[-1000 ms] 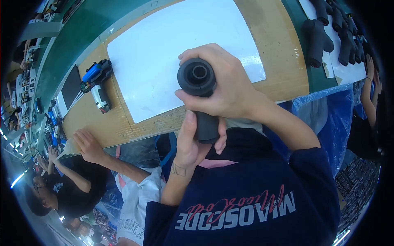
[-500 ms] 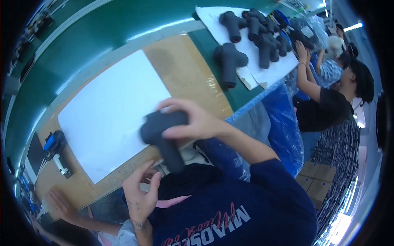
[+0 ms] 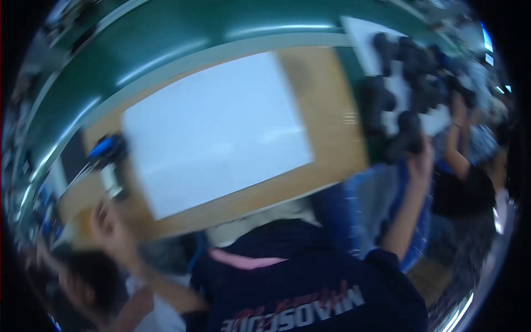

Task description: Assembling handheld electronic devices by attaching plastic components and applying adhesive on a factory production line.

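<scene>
Widest passage: over the white sheet (image 3: 221, 133).
Blue-and-black device (image 3: 109, 150) hems the left; clustered dark T-shaped bodies (image 3: 379, 99) and a co-worker's forearm (image 3: 452, 148) crowd the right.

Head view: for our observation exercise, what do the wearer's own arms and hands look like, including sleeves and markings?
The right sleeve is short and dark navy, part of a T-shirt with white block lettering and red script across it. Both forearms are bare; no gloves show on the left hand or right hand. Blur hides any small markings.
</scene>
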`<state>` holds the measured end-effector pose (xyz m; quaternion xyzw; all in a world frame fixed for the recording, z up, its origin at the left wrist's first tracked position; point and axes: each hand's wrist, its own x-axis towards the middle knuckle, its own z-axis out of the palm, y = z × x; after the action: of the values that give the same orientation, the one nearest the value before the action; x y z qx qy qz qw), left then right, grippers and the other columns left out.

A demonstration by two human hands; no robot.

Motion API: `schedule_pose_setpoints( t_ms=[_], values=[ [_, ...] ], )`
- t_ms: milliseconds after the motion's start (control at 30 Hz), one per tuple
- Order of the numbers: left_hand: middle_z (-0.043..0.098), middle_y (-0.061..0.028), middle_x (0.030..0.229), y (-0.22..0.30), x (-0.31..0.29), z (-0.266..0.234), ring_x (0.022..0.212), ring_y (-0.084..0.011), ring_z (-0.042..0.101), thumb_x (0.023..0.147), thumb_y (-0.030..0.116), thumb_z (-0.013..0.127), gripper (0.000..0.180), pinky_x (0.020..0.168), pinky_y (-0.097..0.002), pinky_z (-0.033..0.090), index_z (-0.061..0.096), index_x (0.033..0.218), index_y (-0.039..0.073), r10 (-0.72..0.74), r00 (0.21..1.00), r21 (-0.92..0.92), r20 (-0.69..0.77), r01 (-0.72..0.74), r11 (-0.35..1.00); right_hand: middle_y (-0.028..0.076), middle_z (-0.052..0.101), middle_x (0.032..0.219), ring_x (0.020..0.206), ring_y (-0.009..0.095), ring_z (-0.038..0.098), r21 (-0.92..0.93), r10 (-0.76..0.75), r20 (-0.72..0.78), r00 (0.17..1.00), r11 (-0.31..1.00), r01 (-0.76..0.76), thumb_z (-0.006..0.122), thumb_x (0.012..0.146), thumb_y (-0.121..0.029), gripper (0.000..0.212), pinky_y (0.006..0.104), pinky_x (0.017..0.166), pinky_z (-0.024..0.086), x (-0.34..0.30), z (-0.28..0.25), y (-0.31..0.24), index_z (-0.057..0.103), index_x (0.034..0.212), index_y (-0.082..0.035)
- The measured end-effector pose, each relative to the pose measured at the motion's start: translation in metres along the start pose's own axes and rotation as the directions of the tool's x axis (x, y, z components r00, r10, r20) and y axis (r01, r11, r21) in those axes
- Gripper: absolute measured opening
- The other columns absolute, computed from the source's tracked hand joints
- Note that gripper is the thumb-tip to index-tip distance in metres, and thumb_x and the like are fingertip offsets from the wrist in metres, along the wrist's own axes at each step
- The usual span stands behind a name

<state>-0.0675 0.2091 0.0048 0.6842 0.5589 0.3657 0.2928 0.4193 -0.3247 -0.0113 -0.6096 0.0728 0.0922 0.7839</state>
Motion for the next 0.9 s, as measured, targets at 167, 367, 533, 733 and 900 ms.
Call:
schedule_pose_setpoints(
  t_ms=[167,367,533,733,900],
  values=[
    [0.061,-0.0103,0.121,0.023,0.025,0.062,0.097,-0.0151,0.063,0.094,0.020,0.076,0.055,0.084,-0.0282,0.052,0.053,0.142,0.006,0.135,0.987,0.174,0.090,-0.149,0.973,0.012,0.068,0.126,0.112,0.026,0.067,-0.847,-0.464,0.198,0.863,0.362,0.389,0.052,0.107,-0.037,0.045,0.0386,0.097,0.053,0.066,-0.139,0.013,0.061,0.134,-0.001],
    [0.058,-0.0134,0.128,0.045,0.026,0.090,0.117,-0.0207,0.058,0.091,0.009,0.072,0.056,0.100,-0.0333,0.046,0.048,0.141,0.000,0.224,0.971,-0.035,0.085,-0.222,0.974,0.012,0.072,0.114,0.104,0.023,0.068,-0.960,-0.571,0.177,0.801,0.080,0.269,0.058,0.105,-0.033,0.037,0.0337,0.093,0.051,-0.001,0.007,0.020,0.069,0.121,-0.002],
    [0.060,-0.0125,0.121,0.033,0.012,0.059,0.106,-0.0207,0.061,0.091,0.019,0.079,0.066,0.088,-0.0283,0.050,0.047,0.147,0.005,0.229,0.945,-0.003,0.233,-0.234,0.972,0.006,0.071,0.094,0.089,0.013,0.065,-0.917,-0.731,-0.155,0.664,0.357,0.179,0.064,0.101,-0.019,0.020,0.0304,0.081,0.052,-0.052,-0.043,0.042,0.069,0.105,0.000],
    [0.060,-0.0155,0.121,0.081,-0.077,0.099,0.106,-0.0218,0.064,0.091,0.005,0.074,0.070,0.092,-0.0310,0.052,0.039,0.153,0.006,0.172,0.836,-0.108,0.521,-0.135,0.985,0.024,0.068,0.115,0.111,0.040,0.065,-0.864,-0.125,-0.413,0.902,-0.259,-0.432,0.070,0.080,-0.027,0.050,0.0488,0.097,0.052,-0.180,-0.248,0.127,0.063,0.123,-0.003],
    [0.059,-0.0134,0.117,0.104,-0.096,0.125,0.102,-0.0209,0.065,0.091,0.002,0.072,0.071,0.089,-0.0305,0.053,0.039,0.154,0.007,0.200,0.803,-0.093,0.562,-0.179,0.980,0.029,0.066,0.120,0.117,0.043,0.063,-0.741,-0.054,-0.580,0.813,-0.379,-0.554,0.072,0.074,-0.023,0.063,0.0471,0.104,0.049,-0.230,-0.270,0.157,0.058,0.132,-0.001]
  ],
)
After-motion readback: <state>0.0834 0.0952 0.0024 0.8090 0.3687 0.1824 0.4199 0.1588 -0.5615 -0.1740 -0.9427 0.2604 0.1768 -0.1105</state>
